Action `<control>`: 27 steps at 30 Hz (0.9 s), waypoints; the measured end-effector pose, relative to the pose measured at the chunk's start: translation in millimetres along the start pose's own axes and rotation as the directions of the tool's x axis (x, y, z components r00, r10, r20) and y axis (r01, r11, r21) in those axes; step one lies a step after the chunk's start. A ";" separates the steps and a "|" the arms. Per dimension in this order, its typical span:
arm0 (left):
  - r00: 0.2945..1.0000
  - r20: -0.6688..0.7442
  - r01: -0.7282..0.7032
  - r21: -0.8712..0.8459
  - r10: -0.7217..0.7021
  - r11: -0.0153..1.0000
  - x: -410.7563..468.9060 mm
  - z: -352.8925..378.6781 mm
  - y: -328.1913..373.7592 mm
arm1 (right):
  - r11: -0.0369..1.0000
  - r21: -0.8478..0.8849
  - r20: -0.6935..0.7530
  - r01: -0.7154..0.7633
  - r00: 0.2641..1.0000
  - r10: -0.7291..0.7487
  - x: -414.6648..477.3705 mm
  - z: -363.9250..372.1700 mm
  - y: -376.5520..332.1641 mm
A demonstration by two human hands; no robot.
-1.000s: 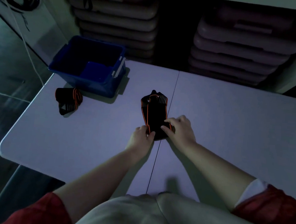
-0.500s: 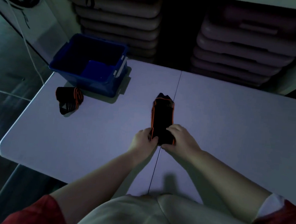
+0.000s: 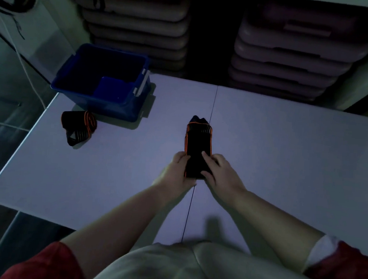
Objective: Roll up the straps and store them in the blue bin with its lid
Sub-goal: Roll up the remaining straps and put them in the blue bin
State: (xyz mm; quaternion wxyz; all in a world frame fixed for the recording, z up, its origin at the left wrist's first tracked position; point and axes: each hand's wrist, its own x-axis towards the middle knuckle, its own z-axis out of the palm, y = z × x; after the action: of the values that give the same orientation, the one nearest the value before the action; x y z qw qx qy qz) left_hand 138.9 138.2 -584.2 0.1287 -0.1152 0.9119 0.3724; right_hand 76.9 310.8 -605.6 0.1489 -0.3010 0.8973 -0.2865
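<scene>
A black strap with orange edging [image 3: 198, 140] lies lengthwise on the white table [image 3: 275, 158], near its middle seam. My left hand [image 3: 177, 171] pinches the strap's near end from the left. My right hand [image 3: 219, 174] holds the same end from the right, fingers laid on top. A second black and orange strap [image 3: 78, 126], rolled up, rests on the table's left side. Behind it stands the open blue bin [image 3: 104, 83] with a white latch on its right side; a flat blue piece, possibly the lid, sits inside.
Stacks of pale step platforms [image 3: 294, 49] fill the dark shelving beyond the table's far edge. A white cable [image 3: 21, 56] hangs down at the left past the table's corner. My light trousers and red sleeves fill the bottom of the view.
The strap went from lying askew and partly spread to straight and narrow along the seam. Both hands shifted from its corner to gripping its near end.
</scene>
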 end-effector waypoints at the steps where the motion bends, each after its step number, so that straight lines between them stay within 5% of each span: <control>1: 1.000 0.018 -0.012 0.036 0.011 0.999 0.7 -1.7 -1.8 | 0.999 0.043 -0.010 -0.008 1.000 0.008 1.2 -0.5 -0.2; 7: 1.000 -0.006 0.013 0.061 -0.013 0.998 -0.2 -3.0 -0.5 | 1.000 0.004 0.196 0.002 0.981 -0.002 -0.3 -2.8 8.3; 12: 0.994 -0.036 0.107 -0.023 -0.108 0.994 1.6 -1.9 2.8 | 0.999 0.049 0.087 -0.014 0.996 0.010 16.2 -12.0 13.7; 19: 0.973 -0.123 0.176 -0.161 -0.197 0.971 9.7 -0.5 -0.4 | 0.989 0.114 0.117 -0.090 0.990 0.077 42.2 -22.2 -2.7; 24: 0.967 -0.142 0.204 -0.072 -0.212 0.976 26.1 -14.4 2.0 | 0.951 0.145 -0.004 -0.272 0.961 0.275 62.9 -11.6 -2.3; 27: 0.957 -0.107 0.269 -0.019 -0.269 0.963 37.3 -20.3 4.3 | 0.944 0.224 -0.072 -0.244 0.961 0.265 66.9 -14.7 -14.7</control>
State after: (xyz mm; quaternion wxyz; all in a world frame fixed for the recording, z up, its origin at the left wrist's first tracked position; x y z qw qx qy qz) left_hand 99.5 122.5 -579.4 0.1281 -0.2585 0.8926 0.3464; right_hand 25.3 265.6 -591.5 0.1706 -0.1500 0.8991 -0.3742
